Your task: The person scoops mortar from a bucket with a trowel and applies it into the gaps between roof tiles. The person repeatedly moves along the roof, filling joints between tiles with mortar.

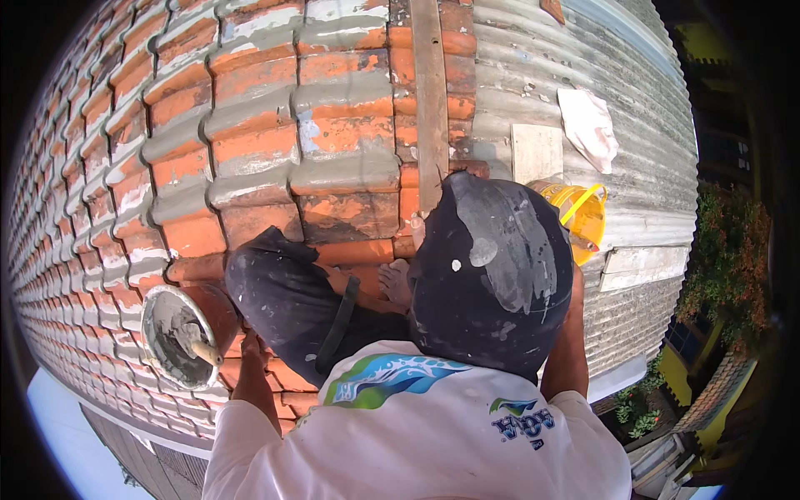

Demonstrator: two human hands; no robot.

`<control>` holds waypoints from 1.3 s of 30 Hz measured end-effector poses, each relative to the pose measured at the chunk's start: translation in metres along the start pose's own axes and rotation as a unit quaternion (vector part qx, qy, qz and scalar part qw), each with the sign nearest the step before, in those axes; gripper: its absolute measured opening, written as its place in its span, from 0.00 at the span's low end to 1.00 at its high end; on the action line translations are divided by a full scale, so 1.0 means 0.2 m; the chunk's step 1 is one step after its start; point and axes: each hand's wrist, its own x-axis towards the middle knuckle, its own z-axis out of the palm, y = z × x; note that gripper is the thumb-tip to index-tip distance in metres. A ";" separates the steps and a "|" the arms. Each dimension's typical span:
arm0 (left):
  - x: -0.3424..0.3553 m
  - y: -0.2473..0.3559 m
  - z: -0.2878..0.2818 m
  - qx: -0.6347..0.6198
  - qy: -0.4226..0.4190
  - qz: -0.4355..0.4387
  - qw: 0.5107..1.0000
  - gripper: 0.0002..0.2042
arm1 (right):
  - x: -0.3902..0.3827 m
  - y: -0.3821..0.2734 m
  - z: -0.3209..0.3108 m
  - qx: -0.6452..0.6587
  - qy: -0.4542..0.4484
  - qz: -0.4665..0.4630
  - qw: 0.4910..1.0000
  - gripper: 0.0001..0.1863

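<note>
The bucket (220, 315) is sitting on the tiles (190, 237) at the left, just beside the person's left leg. Grey mortar (172, 335) is lying inside it, and a trowel (206, 353) is resting there, its handle pointing toward the near right. The left hand (252, 344) is hanging just right of the bucket, close to the thigh; it is showing too dark and small, so I cannot tell whether its fingers are spread, pressed together or touching the bucket. The right forearm (568, 340) is reaching away along the right leg, the knee hiding the right hand, so I cannot tell how its fingers are standing. The knees, in dark, grey-smeared trousers (492, 258), are bending up, and a bare foot (396, 282) is resting on the tiles between them. A plank (429, 92) is running toward the far side. Right of the right knee, a yellow bucket (590, 218) is standing on corrugated sheeting (654, 179); a square board (538, 152) and a white cloth (588, 132) are lying beyond it, and a pale board (643, 267) is lying nearer, to its right.
</note>
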 end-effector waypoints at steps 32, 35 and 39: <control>-0.41 0.04 0.26 0.085 -0.088 0.104 0.987 0.28 | 0.35 0.59 1.73 -0.935 -0.100 -0.220 0.261 0.40; -0.46 0.03 0.27 0.064 -0.107 0.118 0.985 0.32 | 0.34 0.60 1.76 -0.928 -0.104 -0.198 0.299 0.40; -0.46 0.05 0.33 0.107 0.052 0.109 0.987 0.33 | 0.35 0.59 1.77 -0.921 -0.110 -0.170 0.332 0.39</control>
